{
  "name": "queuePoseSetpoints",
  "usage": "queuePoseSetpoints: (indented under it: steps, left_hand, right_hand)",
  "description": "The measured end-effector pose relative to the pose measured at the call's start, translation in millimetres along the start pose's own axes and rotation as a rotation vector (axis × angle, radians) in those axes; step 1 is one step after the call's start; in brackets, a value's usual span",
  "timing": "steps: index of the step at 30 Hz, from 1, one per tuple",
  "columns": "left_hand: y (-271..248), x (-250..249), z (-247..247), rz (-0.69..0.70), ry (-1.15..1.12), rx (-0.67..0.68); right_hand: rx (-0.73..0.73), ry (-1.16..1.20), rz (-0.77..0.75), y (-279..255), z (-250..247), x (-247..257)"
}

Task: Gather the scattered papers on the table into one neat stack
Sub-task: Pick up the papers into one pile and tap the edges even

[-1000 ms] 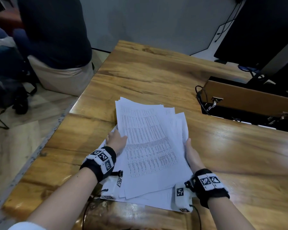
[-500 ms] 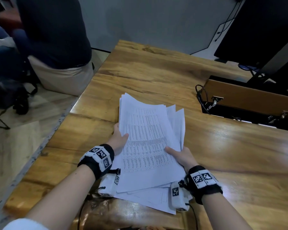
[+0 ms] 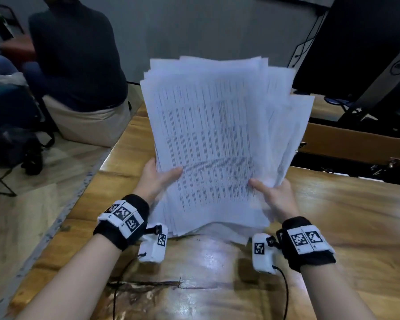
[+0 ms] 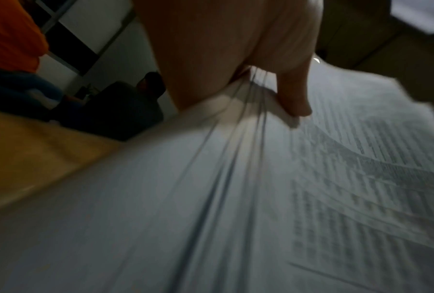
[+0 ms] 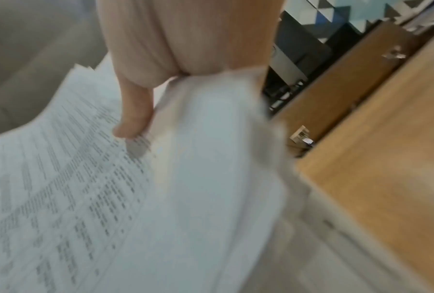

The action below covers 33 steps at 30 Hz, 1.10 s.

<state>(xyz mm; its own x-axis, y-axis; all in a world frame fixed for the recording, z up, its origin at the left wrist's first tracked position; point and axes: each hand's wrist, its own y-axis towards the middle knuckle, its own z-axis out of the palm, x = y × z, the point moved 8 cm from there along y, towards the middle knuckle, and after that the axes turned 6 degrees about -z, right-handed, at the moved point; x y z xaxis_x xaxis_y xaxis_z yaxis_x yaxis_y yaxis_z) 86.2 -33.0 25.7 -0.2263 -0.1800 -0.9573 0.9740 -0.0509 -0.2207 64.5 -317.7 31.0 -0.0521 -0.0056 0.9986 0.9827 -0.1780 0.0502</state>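
Nearest the camera, two bare forearms reach forward over the wooden table (image 3: 346,215), each wrist wrapped in a black band (image 3: 123,221) carrying square black-and-white markers, with a small white camera unit (image 3: 153,245) hanging under it and a thin black cable trailing toward the table's near edge. Just beyond the bands, the left hand (image 3: 156,179) grips the lower left edge of the papers (image 3: 217,139), thumb lying across the printed front sheet and fingers hidden behind; the left wrist view shows the thumb (image 4: 295,95) pressing down on several fanned sheet edges. The right hand (image 3: 273,195) pinches the lower right edge the same way, its thumb (image 5: 134,117) laid on the printed page in the right wrist view, fingers out of sight behind the sheets. The papers are held up between the two hands, tilted toward the camera with the top away, their lower edge close above the table; whether it touches the wood cannot be told. The sheets are uneven, offset at the top and fanned out on the right side, and the front page is covered in dense printed columns. Farther right on the table lies a brown flap (image 3: 356,144) with metal hinges over a dark recess. Beyond it stands a dark monitor (image 3: 356,47). Far left, past the table's edge, a person (image 3: 79,65) in a dark top sits with their back turned.
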Motion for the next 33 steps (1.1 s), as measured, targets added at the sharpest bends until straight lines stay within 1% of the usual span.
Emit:
queuePoseSetpoints:
  steps: [1,3,5,7,9,13,17,20,25,28,30,33]
  left_hand:
    - [0.9,-10.8,-0.5,0.036,-0.021,-0.037]
    - [2.4,-25.0,-1.1,0.085,-0.015,-0.096]
    - [1.3,-34.0,2.6,0.145,0.036,-0.115]
    - [-0.2,-40.2,6.3,0.195,0.059,-0.134]
    - [-0.1,-47.0,10.8,0.23,0.044,-0.129]
    - [-1.5,-67.2,20.0,0.303,0.017,-0.095]
    - [-1.2,-80.5,28.5,0.321,0.03,-0.064]
    - [1.9,-74.7,31.8,0.3,0.065,-0.057]
    - [-1.9,-57.4,31.8,0.265,0.004,-0.135]
    - [-6.4,-57.5,46.4,0.251,0.012,-0.104]
    - [-7.3,-63.2,55.2,0.275,0.055,-0.106]
    - [-9.0,-75.0,56.9,0.31,0.035,-0.183]
  right_hand:
    - [-0.002,-0.016,-0.068,5.3,0.3,12.7]
    - [-0.002,-0.032,-0.154,12.6,2.0,29.4]
    - [-0.008,-0.047,-0.209,17.8,2.6,40.2]
    - [0.035,-0.055,-0.246,22.0,7.5,50.5]
    - [0.069,-0.047,-0.276,25.8,11.7,59.9]
    - [0.033,-0.04,-0.327,30.6,8.9,71.1]
    - [0.022,-0.024,-0.332,34.1,3.6,68.7]
    - [0.028,0.008,-0.293,32.2,4.7,54.8]
    - [0.025,0.051,-0.242,25.9,12.0,41.8]
    - [0.026,0.028,-0.241,31.3,16.6,43.1]
    - [0.016,-0.01,-0.243,34.2,17.6,45.5]
    - [-0.046,-0.026,-0.283,32.8,14.2,54.2]
